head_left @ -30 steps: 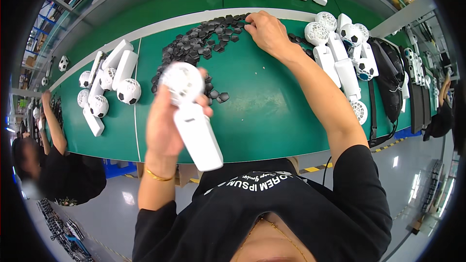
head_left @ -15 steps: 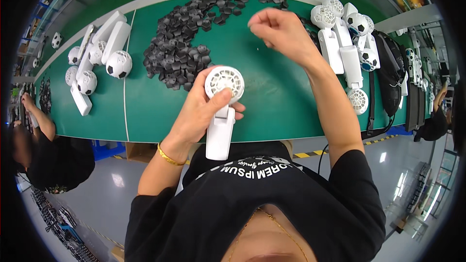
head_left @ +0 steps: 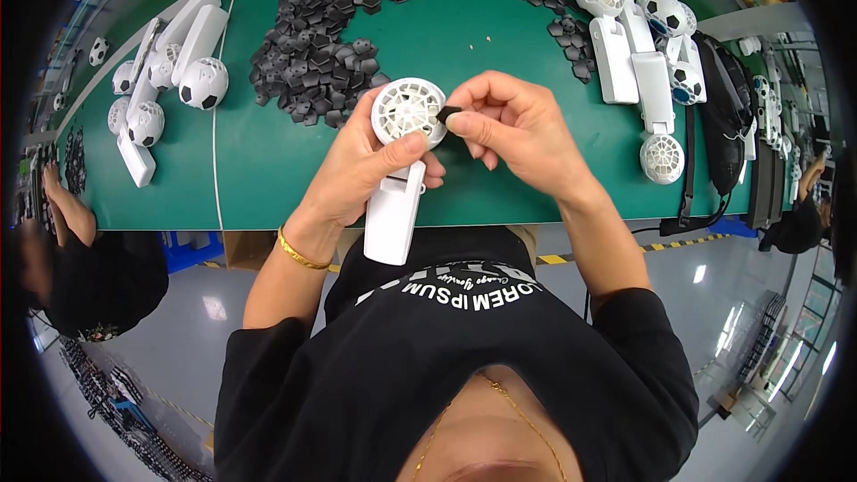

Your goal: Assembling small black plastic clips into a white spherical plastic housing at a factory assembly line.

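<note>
At the far left edge, another person in dark clothes [head_left: 98, 277] stands beside the green counter [head_left: 268, 187]. On the left part of the counter lies a group of white handheld fans with football-pattern heads [head_left: 165, 80], close together. Next to them, toward the middle, a wide heap of small black pieces [head_left: 312, 54] spreads over the green surface and continues in an arc along the far side.

In the middle, above the near edge of the counter, the left hand [head_left: 370, 170] is closed around a white fan [head_left: 402, 161]. It grips the fan just below the round open-grid head, with the thumb on the lower rim of the head; the handle points down toward the person's chest. A gold bracelet [head_left: 299, 253] sits on the left wrist.

Just to the right, the right hand [head_left: 513, 129] pinches one small black piece [head_left: 448, 113] between thumb and fingertip, and the piece touches the right rim of the fan head.

Farther right lies a second group of white fans [head_left: 638, 54], some with bare grid heads. A black bag [head_left: 728, 116] rests at the right end of the counter.
</note>
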Tool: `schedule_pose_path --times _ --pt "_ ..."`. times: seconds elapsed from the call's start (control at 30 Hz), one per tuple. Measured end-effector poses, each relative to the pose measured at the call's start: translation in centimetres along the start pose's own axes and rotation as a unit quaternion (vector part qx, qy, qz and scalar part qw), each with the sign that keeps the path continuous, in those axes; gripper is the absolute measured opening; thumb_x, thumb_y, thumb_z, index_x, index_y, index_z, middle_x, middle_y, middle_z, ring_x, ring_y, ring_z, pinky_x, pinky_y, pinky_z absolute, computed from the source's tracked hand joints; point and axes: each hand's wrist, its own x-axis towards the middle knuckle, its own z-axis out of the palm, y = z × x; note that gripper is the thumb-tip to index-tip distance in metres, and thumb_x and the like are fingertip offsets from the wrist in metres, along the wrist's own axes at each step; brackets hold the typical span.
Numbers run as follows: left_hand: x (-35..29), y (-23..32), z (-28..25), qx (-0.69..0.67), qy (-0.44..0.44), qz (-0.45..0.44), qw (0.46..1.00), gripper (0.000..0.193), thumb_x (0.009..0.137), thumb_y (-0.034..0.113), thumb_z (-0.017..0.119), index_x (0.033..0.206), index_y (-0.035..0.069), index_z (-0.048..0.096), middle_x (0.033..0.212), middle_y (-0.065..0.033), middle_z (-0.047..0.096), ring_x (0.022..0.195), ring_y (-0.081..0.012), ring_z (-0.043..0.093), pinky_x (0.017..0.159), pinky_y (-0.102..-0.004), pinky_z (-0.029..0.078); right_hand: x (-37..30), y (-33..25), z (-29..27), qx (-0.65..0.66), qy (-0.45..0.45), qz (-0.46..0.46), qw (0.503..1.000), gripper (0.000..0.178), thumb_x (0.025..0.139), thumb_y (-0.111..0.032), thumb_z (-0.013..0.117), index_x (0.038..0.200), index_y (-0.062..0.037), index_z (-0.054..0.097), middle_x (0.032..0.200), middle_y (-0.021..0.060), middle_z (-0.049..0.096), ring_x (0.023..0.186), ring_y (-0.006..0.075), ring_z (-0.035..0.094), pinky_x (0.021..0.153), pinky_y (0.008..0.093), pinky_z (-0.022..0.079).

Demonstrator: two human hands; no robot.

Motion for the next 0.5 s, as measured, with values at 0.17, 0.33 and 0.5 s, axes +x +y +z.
schedule_pose_path --times 0.17,0.33,0.5 --pt "-0.1 -0.1 -0.2 -0.034 0.014 0.008 0.999 0.064 0.087 0.022 0.071 0.132 0.002 0.03 0.102 -0.0115 0.06 0.077 -0.0191 0.068 0.065 -0.0339 0.061 -0.6 1.5 1.4 -0.002 0.021 -0.012 1.0 0.01 0.09 -0.005 0.065 0.098 0.0002 0.062 0.078 0.0018 0.062 0.061 0.0047 0.055 0.05 0.0175 0.044" --pt "-0.1 -0.1 -0.2 -0.033 0.02 0.004 0.999 0.063 0.087 0.024 0.071 0.131 0.002 0.031 0.102 -0.0114 0.06 0.078 -0.0189 0.068 0.066 -0.0339 0.061 -0.8 1.4 1.8 0.005 0.041 -0.032 0.999 0.01 0.09 -0.006 0.065 0.097 -0.0003 0.062 0.079 0.0019 0.063 0.064 0.0044 0.057 0.051 0.0179 0.045" --pt "-0.1 -0.4 -0.7 -0.043 0.007 0.007 0.999 0.063 0.088 0.026 0.071 0.131 0.003 0.031 0.102 -0.0117 0.059 0.079 -0.0187 0.067 0.065 -0.034 0.061 -0.6 0.4 2.1 -0.06 0.045 -0.062 0.995 0.01 0.088 -0.004 0.066 0.096 0.0 0.062 0.08 0.0022 0.064 0.065 0.005 0.057 0.053 0.0189 0.046"
